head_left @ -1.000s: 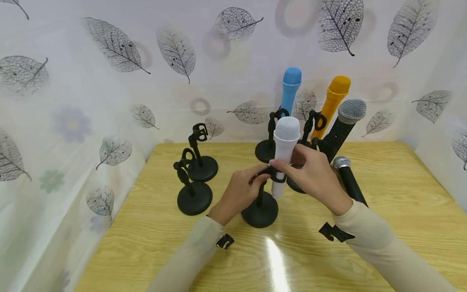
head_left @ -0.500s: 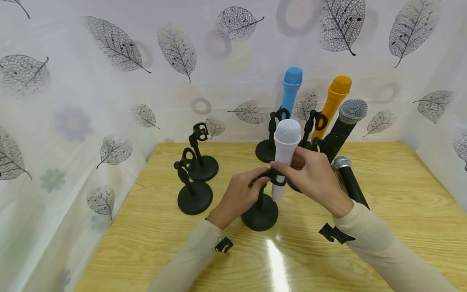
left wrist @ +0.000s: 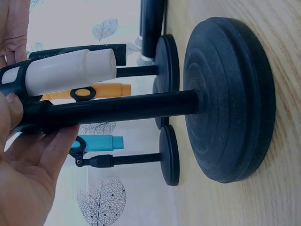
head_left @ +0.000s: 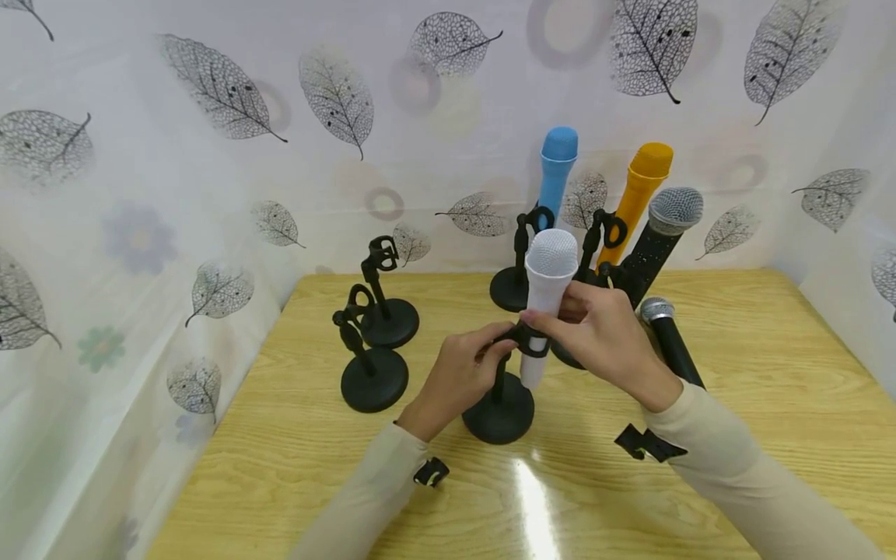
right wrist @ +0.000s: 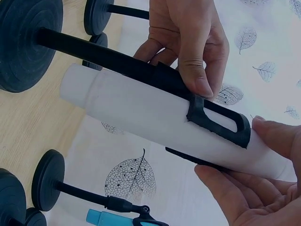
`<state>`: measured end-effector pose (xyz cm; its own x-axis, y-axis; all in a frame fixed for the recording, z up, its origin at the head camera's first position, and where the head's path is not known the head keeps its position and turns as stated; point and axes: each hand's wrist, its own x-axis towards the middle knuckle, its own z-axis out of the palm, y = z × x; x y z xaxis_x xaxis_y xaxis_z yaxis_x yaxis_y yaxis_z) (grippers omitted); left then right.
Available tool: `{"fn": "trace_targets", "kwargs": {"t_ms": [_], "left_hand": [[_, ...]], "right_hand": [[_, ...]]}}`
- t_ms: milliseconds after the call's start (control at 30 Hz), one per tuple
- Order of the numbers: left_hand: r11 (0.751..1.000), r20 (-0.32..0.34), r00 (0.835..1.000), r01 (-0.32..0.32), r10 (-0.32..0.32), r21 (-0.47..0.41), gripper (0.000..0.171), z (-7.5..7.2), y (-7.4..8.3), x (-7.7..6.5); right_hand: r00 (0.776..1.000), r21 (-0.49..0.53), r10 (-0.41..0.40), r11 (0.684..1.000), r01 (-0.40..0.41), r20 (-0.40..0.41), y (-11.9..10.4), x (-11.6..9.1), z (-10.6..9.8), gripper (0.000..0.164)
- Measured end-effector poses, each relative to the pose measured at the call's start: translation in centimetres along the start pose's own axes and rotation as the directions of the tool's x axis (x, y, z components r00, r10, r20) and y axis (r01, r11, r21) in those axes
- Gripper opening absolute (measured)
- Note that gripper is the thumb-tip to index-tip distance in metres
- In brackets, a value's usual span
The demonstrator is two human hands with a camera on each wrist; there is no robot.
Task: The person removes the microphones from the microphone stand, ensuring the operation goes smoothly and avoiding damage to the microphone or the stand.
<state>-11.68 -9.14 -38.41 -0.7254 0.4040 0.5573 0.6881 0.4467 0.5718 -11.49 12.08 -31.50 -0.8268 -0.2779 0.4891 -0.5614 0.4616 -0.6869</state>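
Note:
A white microphone (head_left: 551,264) sits in the clip of a black desk stand (head_left: 498,412), head up and slightly tilted. Its tail sticks out below the clip (right wrist: 221,122), which wraps the body. My right hand (head_left: 609,334) grips the microphone's body just above the clip, thumb on the near side and fingers behind. With thumb and fingers, my left hand (head_left: 458,373) pinches the stand's neck where it meets the clip. The stand's round base (left wrist: 230,103) rests on the table.
Behind stand a blue microphone (head_left: 558,171), an orange one (head_left: 633,202) and a black speckled one (head_left: 658,241), each by a black stand. A smaller black microphone (head_left: 673,342) is at the right. Two bare stands (head_left: 374,379) stand on the left of the wooden table (head_left: 280,467).
The white microphone has sunk slightly in the head view, and the stand's base has shifted a little toward me. Both hands keep their hold.

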Motion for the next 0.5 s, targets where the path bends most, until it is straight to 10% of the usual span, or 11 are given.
{"fn": "trace_targets", "kwargs": {"t_ms": [500], "left_hand": [[1.0, 0.0, 1.0, -0.016, 0.016, -0.008, 0.021, -0.03, -0.15, -0.06]], "right_hand": [[1.0, 0.012, -0.009, 1.0, 0.009, -0.01, 0.04, 0.12, 0.03, 0.028]]}}
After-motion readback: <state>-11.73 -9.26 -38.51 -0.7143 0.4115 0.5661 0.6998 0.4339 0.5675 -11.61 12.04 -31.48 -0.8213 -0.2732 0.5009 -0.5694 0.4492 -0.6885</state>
